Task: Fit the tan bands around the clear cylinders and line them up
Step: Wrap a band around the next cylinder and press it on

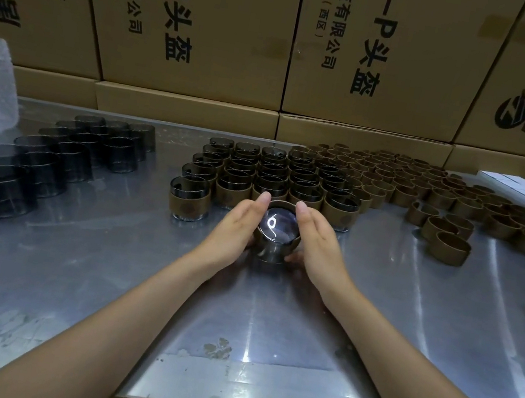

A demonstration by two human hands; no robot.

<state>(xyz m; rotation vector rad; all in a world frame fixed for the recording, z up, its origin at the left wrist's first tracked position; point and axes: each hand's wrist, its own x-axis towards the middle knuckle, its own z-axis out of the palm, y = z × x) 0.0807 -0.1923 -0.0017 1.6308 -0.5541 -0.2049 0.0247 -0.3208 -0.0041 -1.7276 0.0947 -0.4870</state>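
Both bare forearms reached in from the bottom edge over the steel table (75,271). At their ends the left hand (235,225) and right hand (317,239) cupped 1 clear cylinder (279,227) between them, palms pressed to its sides and thumbs lying along its rim. It sat at the middle of the table, just in front of the finished rows. Its glass looked smoky and dark, with a bright glare on top, and a tan band (275,248) showed around its near side; the hands hid the rest of the band, so its fit could not be judged. Behind stood the banded cylinders (271,179) in close rows. Loose tan bands (428,198) lay spread to the right, some cut off by the frame edge. Bare cylinders (64,151) stood at the left, also partly cut off. Printed cardboard boxes (200,21) walled the back.
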